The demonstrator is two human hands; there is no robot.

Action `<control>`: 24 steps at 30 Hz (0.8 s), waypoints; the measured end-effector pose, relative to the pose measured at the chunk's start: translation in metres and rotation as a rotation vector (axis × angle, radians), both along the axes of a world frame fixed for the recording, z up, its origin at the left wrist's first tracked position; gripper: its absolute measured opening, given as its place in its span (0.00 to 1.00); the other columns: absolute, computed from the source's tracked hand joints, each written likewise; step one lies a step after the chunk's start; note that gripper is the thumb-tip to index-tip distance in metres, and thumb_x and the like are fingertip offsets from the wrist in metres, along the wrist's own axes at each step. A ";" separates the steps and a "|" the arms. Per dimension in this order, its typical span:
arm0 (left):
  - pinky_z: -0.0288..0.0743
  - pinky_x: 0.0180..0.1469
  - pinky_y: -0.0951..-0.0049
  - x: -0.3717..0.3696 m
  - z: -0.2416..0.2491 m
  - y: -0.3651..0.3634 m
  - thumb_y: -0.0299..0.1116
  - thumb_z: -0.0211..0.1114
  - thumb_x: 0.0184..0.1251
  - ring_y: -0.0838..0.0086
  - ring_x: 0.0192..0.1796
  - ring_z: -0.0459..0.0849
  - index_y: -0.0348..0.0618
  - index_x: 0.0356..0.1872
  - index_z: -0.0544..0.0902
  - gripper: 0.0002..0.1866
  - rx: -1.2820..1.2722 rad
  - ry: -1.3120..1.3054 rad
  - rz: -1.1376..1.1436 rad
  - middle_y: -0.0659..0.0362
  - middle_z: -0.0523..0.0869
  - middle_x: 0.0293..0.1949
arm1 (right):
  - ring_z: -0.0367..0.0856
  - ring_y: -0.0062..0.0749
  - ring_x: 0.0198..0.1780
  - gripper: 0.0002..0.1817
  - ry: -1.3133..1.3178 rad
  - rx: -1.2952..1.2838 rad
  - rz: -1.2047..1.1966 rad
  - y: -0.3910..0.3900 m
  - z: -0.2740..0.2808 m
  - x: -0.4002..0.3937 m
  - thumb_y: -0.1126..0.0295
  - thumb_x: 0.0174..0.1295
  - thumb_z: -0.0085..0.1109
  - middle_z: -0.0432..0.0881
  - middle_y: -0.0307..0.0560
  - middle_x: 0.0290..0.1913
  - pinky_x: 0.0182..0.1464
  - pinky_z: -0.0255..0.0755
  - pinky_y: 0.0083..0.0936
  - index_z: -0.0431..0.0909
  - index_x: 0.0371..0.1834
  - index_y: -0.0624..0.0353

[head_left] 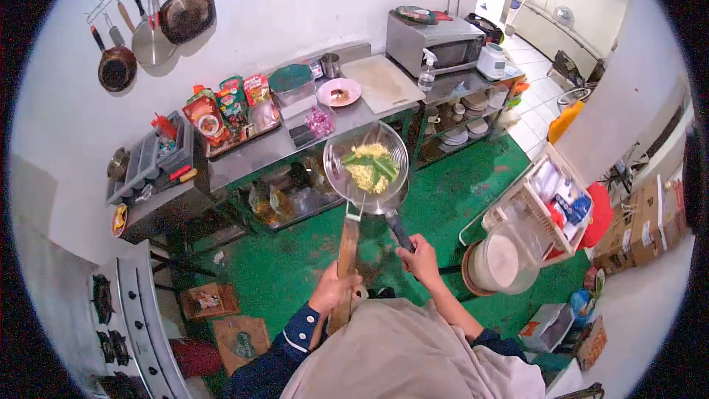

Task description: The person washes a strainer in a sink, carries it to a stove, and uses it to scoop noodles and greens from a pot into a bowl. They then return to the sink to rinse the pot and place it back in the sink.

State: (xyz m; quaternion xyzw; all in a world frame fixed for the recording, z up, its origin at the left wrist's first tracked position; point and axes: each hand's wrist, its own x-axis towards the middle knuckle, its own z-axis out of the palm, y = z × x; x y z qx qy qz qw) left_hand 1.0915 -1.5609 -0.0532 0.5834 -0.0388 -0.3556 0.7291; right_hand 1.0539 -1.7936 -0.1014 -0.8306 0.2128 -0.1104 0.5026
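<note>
My left hand (334,290) is closed round the long wooden handle of a round strainer (339,154). Pale yellow noodles (363,176) and green leaf pieces (382,169) lie in the strainer's bowl. In my right hand (420,259) is the black handle of a pan (399,198); the strainer sits over this pan and covers most of it. Both are held out in front of my body, near the steel counter's front edge. Just beyond them on the counter is a clear container of chopped purple onion (319,123).
Along the wall, the steel counter (251,161) carries seasoning packets (233,103), a pink plate (329,95), a cutting board (377,83) and a microwave (436,48). A stove (148,318) stands at lower left. To the right are a large bucket (496,264) and a crate (533,203).
</note>
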 end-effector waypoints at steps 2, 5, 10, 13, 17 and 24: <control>0.74 0.23 0.76 0.033 0.017 -0.024 0.29 0.66 0.54 0.79 0.25 0.76 0.41 0.41 0.70 0.17 -0.007 -0.010 0.027 0.62 0.75 0.29 | 0.78 0.29 0.18 0.19 0.008 -0.018 0.018 -0.027 0.008 0.038 0.63 0.51 0.64 0.79 0.47 0.21 0.24 0.71 0.28 0.72 0.41 0.63; 0.75 0.24 0.76 0.089 0.031 -0.057 0.28 0.66 0.54 0.78 0.25 0.76 0.42 0.40 0.70 0.15 -0.018 -0.063 0.043 0.62 0.75 0.28 | 0.78 0.30 0.19 0.20 0.112 0.106 0.010 -0.055 0.028 0.100 0.63 0.51 0.64 0.80 0.48 0.22 0.24 0.71 0.28 0.72 0.43 0.64; 0.75 0.25 0.75 0.183 0.014 -0.099 0.27 0.64 0.54 0.77 0.25 0.76 0.41 0.40 0.69 0.14 0.054 -0.037 0.021 0.62 0.75 0.28 | 0.79 0.31 0.19 0.21 0.136 0.141 -0.008 -0.101 0.006 0.187 0.63 0.51 0.65 0.79 0.49 0.22 0.23 0.72 0.27 0.72 0.43 0.65; 0.75 0.24 0.76 0.237 0.015 -0.122 0.26 0.64 0.54 0.77 0.24 0.76 0.41 0.39 0.69 0.14 0.017 -0.017 0.034 0.62 0.74 0.26 | 0.79 0.32 0.20 0.21 0.094 0.065 0.006 -0.127 -0.003 0.241 0.62 0.51 0.65 0.79 0.49 0.22 0.23 0.72 0.28 0.71 0.42 0.65; 0.74 0.26 0.75 0.300 0.024 -0.152 0.26 0.65 0.53 0.78 0.26 0.76 0.42 0.38 0.70 0.14 0.044 -0.056 0.013 0.62 0.74 0.27 | 0.80 0.31 0.20 0.23 0.157 0.163 0.055 -0.157 0.009 0.308 0.62 0.52 0.65 0.80 0.48 0.23 0.23 0.73 0.27 0.70 0.45 0.66; 0.72 0.25 0.76 0.371 0.049 -0.200 0.26 0.64 0.54 0.78 0.24 0.75 0.41 0.39 0.70 0.14 0.042 -0.039 0.092 0.62 0.74 0.26 | 0.78 0.28 0.18 0.23 0.130 0.151 0.101 -0.196 0.040 0.402 0.63 0.51 0.65 0.79 0.48 0.23 0.23 0.72 0.26 0.70 0.45 0.66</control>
